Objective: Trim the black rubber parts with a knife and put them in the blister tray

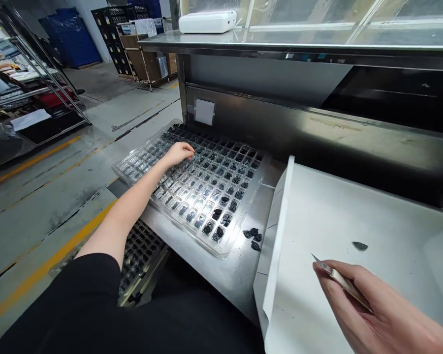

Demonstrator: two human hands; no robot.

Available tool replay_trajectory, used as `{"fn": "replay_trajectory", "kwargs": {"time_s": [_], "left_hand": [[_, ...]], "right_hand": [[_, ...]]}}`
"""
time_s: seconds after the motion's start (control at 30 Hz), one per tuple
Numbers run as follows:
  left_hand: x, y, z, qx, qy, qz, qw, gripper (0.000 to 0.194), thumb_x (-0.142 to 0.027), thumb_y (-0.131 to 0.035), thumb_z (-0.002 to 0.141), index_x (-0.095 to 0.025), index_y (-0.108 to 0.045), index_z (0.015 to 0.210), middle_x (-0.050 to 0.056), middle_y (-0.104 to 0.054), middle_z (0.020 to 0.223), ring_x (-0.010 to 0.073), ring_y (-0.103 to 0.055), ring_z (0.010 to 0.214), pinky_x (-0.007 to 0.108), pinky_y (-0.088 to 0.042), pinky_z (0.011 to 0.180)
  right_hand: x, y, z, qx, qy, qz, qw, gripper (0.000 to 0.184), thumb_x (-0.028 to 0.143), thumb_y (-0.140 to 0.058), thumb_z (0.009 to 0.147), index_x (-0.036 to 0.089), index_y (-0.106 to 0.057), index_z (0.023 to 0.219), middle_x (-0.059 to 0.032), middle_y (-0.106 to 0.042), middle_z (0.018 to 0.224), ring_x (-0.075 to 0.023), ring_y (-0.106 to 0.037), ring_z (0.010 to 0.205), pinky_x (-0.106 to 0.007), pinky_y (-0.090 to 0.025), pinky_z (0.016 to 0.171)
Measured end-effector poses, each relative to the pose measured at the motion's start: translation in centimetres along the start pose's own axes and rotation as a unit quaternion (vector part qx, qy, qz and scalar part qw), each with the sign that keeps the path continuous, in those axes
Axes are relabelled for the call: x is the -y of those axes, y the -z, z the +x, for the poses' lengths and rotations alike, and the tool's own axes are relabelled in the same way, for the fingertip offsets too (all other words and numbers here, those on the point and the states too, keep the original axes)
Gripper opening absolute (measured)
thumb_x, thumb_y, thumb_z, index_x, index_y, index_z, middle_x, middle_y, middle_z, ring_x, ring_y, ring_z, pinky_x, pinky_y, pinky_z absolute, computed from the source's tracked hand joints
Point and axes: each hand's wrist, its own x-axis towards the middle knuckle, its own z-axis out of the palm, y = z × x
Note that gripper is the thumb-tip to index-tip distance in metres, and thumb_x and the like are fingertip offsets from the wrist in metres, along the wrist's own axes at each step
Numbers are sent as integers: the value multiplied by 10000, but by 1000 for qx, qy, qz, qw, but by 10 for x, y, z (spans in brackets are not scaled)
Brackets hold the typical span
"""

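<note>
My right hand grips a craft knife, its pointed blade angled up and left over a white bin. A small dark translucent piece lies in the bin beyond the blade. Stretched out to the left, my left hand has its fingertips pinched together over a clear plastic tray of many pockets. Whatever those fingers hold is too small to make out. Black patterned parts fill pockets along the tray's right side and far rows. Several loose black parts rest on the metal bench between tray and bin.
A metal shelf with a white device on it spans the back. Below the bench at left is another filled tray. A wire rack stands across the aisle, with stacked crates farther back.
</note>
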Motion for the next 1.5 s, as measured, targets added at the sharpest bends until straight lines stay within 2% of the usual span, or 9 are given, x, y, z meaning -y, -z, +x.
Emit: {"fn": "replay_trajectory", "kwargs": {"time_s": [0.17,0.33,0.47,0.6,0.8,0.93,1.07,1.3,1.5], "left_hand": [[-2,-1,2,-18,-11,14,1000,166,-173,-794,880,-109,-797,1032,43,-698,737,160,-610,733,287,-413,734],[-24,6,-19,-90,-25,-27,995,170,-319,-749,975,-153,-737,1010,0,-576,688,116,-436,602,282,-292,606],[-56,-9,-49,-73,-79,-179,978,428,-610,-784,1015,-184,-766,1047,-12,-526,719,69,-254,538,286,-119,543],[-105,-50,-89,73,-87,-332,936,683,-831,-620,1063,-187,-806,1191,14,-608,854,66,-324,501,277,-163,500],[-176,-140,-181,308,-83,-361,876,981,-1003,-473,1006,-252,-674,1605,99,-696,1065,111,-450,596,307,-368,536],[-192,-178,-214,392,-94,-352,845,1039,-1042,-423,978,-365,-512,1762,109,-685,1227,114,-457,653,301,-426,589],[-191,-191,-224,423,-108,-341,833,967,-996,-406,1018,-440,-426,1809,106,-644,1314,120,-459,689,294,-423,591],[-186,-202,-226,417,-151,-338,830,956,-935,-485,1049,-411,-369,1841,94,-679,1278,154,-568,747,341,-557,724],[-181,-201,-204,400,-101,-428,804,773,-849,-421,1133,-261,-757,1504,129,-711,1241,153,-633,788,261,-513,569]], "right_hand": [[3,1,2,10,-15,-8,1000,118,554,-782,956,540,-711,1050,-7,-743,803,-328,-704,564,-469,-468,450],[11,-3,5,-52,124,-65,989,28,279,-677,1124,303,-690,1124,26,-754,853,-162,-708,583,-310,-497,496],[22,-7,3,-70,108,-33,991,89,131,-662,1124,203,-704,1093,21,-737,889,-110,-629,629,-285,-464,618],[26,-11,4,-90,107,30,990,144,37,-668,1080,173,-714,1094,14,-718,891,-112,-609,690,-284,-439,647],[37,-18,2,-145,164,74,973,192,160,-775,1135,108,-717,1310,-47,-784,986,-123,-669,735,-284,-496,690],[41,-21,-1,-150,159,107,970,320,62,-701,1097,143,-702,1407,-9,-828,1115,-115,-741,821,-279,-563,766],[38,-23,-3,-161,154,97,970,144,39,-679,1068,133,-753,1148,22,-770,900,-130,-682,719,-318,-544,705],[39,-19,-5,-121,68,221,965,245,23,-775,1014,150,-804,1221,23,-822,1061,-109,-734,814,-268,-560,743],[42,-3,4,-102,-155,390,902,131,298,-873,1033,176,-843,997,23,-621,713,-100,-516,613,-259,-409,588]]}}
